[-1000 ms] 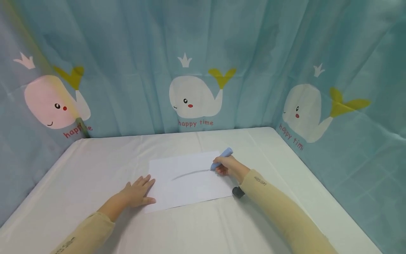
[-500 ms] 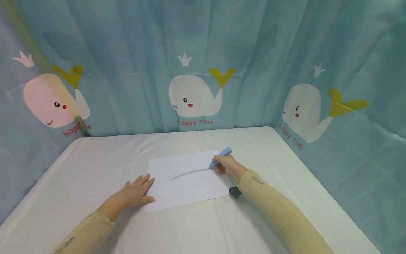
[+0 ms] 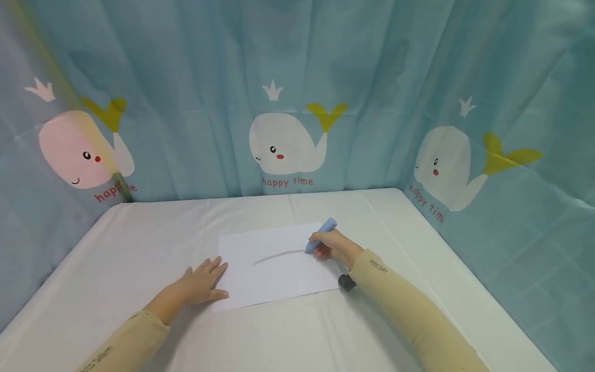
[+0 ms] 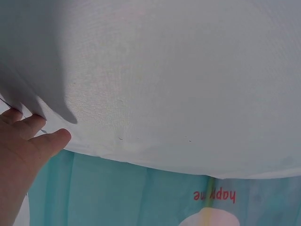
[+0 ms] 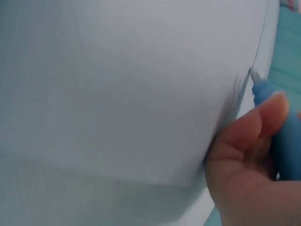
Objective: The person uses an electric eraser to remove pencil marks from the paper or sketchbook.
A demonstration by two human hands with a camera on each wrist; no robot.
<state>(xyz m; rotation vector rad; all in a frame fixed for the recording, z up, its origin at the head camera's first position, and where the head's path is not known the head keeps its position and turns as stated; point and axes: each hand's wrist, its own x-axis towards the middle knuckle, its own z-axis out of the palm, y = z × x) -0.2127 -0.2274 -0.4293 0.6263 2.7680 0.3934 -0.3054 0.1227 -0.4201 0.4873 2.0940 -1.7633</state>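
A sheet of white paper [image 3: 274, 281] lies on the white-covered table, with a grey curved line [image 3: 279, 254] across it. Spread fingers of my left hand [image 3: 200, 281] rest on the paper's left edge; in the left wrist view part of the left hand [image 4: 23, 146] shows at the lower left. A light blue marker [image 3: 325, 227] is pinched in my right hand [image 3: 332, 244], tilted, its tip at the line's right end. In the right wrist view the thumb and fingers wrap the marker [image 5: 287, 141], its tip against the paper [image 5: 141, 94].
A dark round object [image 3: 346, 282] sits by the right sleeve at the paper's lower right corner. White cloth covers the table [image 3: 139, 232]. Blue-green curtains [image 3: 209, 129] with whale prints stand behind and at both sides.
The right hand and marker have shifted slightly left, the tip staying around the line's right end. My left hand has kept its place on the paper.
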